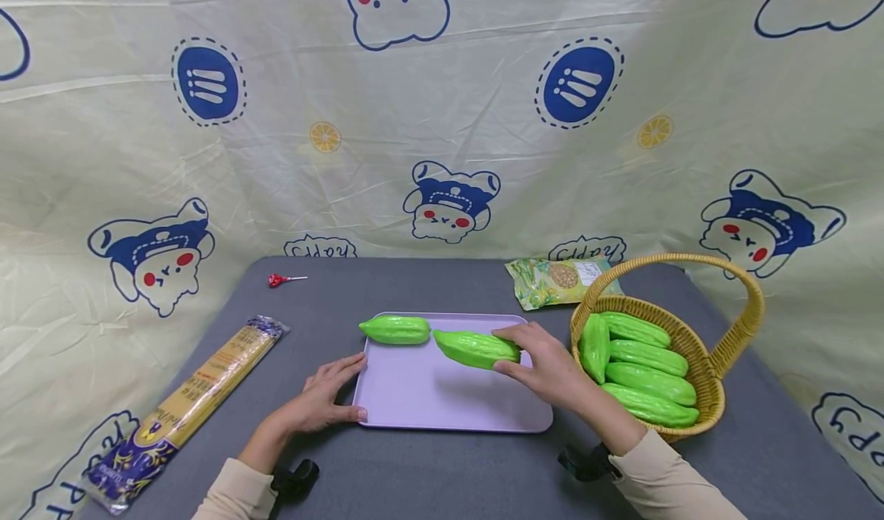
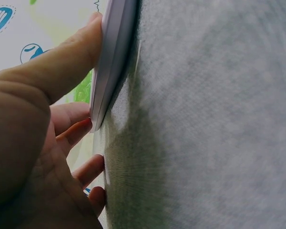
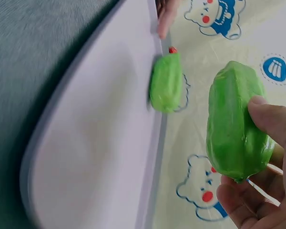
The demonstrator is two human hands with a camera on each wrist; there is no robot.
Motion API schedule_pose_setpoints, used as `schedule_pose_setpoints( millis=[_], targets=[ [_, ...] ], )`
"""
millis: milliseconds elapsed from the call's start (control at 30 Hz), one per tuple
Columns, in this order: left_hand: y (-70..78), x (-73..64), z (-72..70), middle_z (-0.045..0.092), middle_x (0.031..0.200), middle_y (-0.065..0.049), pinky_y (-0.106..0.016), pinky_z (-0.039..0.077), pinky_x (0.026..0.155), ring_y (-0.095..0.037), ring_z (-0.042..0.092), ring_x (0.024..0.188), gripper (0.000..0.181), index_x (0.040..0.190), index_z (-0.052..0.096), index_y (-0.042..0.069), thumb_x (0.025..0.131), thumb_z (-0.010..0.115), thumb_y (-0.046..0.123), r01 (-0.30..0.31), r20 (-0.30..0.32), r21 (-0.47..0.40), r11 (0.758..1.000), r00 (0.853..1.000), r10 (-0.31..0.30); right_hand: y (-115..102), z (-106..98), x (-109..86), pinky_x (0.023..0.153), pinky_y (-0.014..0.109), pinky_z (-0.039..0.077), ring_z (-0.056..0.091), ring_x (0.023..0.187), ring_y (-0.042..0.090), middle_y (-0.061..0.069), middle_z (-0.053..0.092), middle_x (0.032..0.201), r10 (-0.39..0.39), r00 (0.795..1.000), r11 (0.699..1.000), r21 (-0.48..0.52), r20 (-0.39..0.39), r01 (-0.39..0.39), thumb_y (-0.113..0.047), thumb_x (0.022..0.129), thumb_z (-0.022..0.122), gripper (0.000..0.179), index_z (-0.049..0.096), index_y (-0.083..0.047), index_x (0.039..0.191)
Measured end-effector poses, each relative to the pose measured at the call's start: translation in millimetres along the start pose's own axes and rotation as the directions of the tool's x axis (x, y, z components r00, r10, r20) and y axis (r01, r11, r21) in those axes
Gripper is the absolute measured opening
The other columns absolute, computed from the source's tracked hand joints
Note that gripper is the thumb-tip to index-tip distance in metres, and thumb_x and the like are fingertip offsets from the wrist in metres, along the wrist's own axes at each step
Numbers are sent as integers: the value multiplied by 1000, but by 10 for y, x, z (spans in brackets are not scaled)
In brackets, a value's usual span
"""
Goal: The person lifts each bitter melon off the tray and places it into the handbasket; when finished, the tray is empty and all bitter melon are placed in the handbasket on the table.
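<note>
My right hand (image 1: 545, 363) grips a green bitter melon (image 1: 476, 349) by its right end, holding it above the lilac tray (image 1: 456, 405). In the right wrist view the thumb lies along the side of this melon (image 3: 237, 124), with the fingers behind and under it. A second bitter melon (image 1: 395, 330) lies on the tray along its far left edge. My left hand (image 1: 324, 397) touches the tray's left side, thumb near the front corner and fingers farther back. The left wrist view shows its thumb and fingertips against the tray rim (image 2: 112, 62), fingers spread and mostly straight.
A wicker basket (image 1: 714, 359) with a tall handle stands at the right, holding several bitter melons (image 1: 649, 382). Behind it lies a green printed food bag (image 1: 555, 281). A long yellow and purple packet (image 1: 189, 405) lies at the left; a small red-handled tool (image 1: 279, 280) is at the back left.
</note>
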State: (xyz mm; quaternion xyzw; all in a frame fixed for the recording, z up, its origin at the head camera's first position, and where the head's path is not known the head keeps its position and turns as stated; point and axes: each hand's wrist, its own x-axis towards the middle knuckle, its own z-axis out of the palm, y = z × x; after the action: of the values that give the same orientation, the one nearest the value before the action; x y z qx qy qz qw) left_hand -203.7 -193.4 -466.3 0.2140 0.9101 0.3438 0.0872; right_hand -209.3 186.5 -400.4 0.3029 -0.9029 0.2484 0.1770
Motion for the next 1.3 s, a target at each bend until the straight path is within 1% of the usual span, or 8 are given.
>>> schedule_pose_setpoints(
  millis=[167, 567, 767, 867, 967, 1167, 1233, 1300],
  targets=[
    [-4, 4, 4, 28, 154, -13, -63, 20, 98, -42, 24, 135, 85, 146, 34, 5, 79, 74, 38, -1, 3, -5, 1000, 1000, 1, 115, -220, -117, 75, 34, 47, 57, 96, 14, 2, 67, 110, 3, 1000, 1000, -31, -20, -4, -25, 78, 76, 46, 64, -11, 119],
    [-8, 13, 3, 27, 154, -13, -64, 20, 98, -41, 23, 135, 85, 146, 33, 6, 79, 73, 39, 0, 5, -3, 1000, 1000, 0, 338, -777, -436, 76, 39, 47, 59, 100, 22, 5, 68, 109, 82, 996, 987, -138, -30, -85, -22, 79, 75, 44, 63, -11, 119],
    [-12, 11, -1, 27, 155, -13, -63, 20, 98, -42, 23, 135, 85, 146, 33, 6, 79, 73, 40, -1, 8, -2, 1000, 1000, 1, 464, -984, -587, 72, 37, 48, 59, 96, 23, 9, 67, 111, 156, 988, 974, -162, -12, -156, -26, 81, 74, 43, 63, -10, 119],
    [-16, 10, -2, 27, 155, -13, -63, 20, 98, -41, 23, 135, 85, 146, 33, 6, 79, 73, 40, 1, 8, -2, 1000, 1000, -1, 534, -1074, -664, 71, 37, 48, 58, 95, 18, 9, 66, 112, 209, 978, 962, -179, 8, -204, -30, 84, 71, 42, 62, -11, 120],
    [-19, 10, -2, 27, 155, -13, -63, 21, 97, -41, 24, 135, 85, 146, 33, 6, 79, 73, 40, -2, 7, -2, 1000, 1000, 2, 619, -1161, -732, 71, 37, 48, 54, 92, 5, 9, 66, 113, 256, 966, 950, -189, 25, -247, -33, 85, 69, 42, 61, -13, 121],
    [-16, 5, -5, 27, 154, -13, -63, 20, 98, -41, 24, 135, 85, 146, 33, 6, 79, 73, 39, -2, 6, -6, 1000, 1000, 2, 802, -1286, -842, 66, 32, 47, 43, 84, -15, 10, 66, 108, 288, 957, 940, -200, 22, -278, -32, 85, 69, 42, 61, -11, 120],
    [-17, 4, -6, 27, 154, -13, -63, 20, 98, -41, 24, 135, 85, 146, 33, 5, 79, 73, 39, -3, 7, -7, 1000, 1000, 3, 847, -1307, -871, 68, 36, 48, 47, 85, -11, 12, 65, 110, 298, 954, 936, -203, 19, -288, -31, 85, 69, 42, 61, -10, 121],
    [-18, 4, -7, 27, 154, -13, -63, 20, 98, -41, 24, 135, 85, 146, 33, 5, 79, 73, 39, -4, 7, -7, 1000, 1000, 4, 883, -1321, -897, 73, 45, 49, 56, 91, 1, 17, 63, 114, 307, 951, 935, -195, 28, -296, -30, 86, 68, 43, 59, -8, 122]
  ],
)
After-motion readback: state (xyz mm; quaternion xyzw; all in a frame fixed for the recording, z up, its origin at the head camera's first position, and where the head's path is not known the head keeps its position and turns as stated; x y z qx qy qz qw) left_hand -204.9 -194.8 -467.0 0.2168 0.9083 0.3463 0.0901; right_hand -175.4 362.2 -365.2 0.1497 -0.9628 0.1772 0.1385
